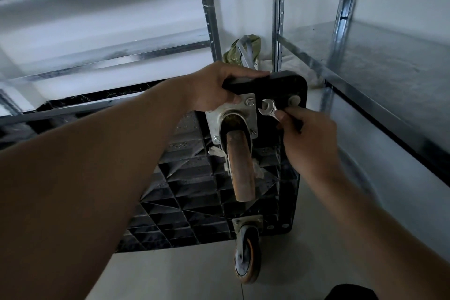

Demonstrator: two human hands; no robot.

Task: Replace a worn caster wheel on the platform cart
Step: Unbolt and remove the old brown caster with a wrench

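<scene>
The black plastic platform cart [194, 187] stands tipped on its edge, ribbed underside facing me. A worn brown caster wheel [241, 165] hangs from a silver mounting plate [246, 109] bolted near the cart's top corner. My left hand [219, 87] grips the cart's top edge, thumb by the plate. My right hand [309, 136] holds a small silver open-end wrench [269, 108], its jaw just right of the plate's upper bolt [249, 102] and not on it. A second caster [247, 253] with an orange-rimmed wheel sits at the cart's lower corner, touching the floor.
Metal shelving racks stand behind the cart [207, 19] and on the right, where a grey shelf board [389, 75] juts close to my right hand. A green bag [241, 53] lies in the corner behind the cart. Pale floor [170, 275] spreads below.
</scene>
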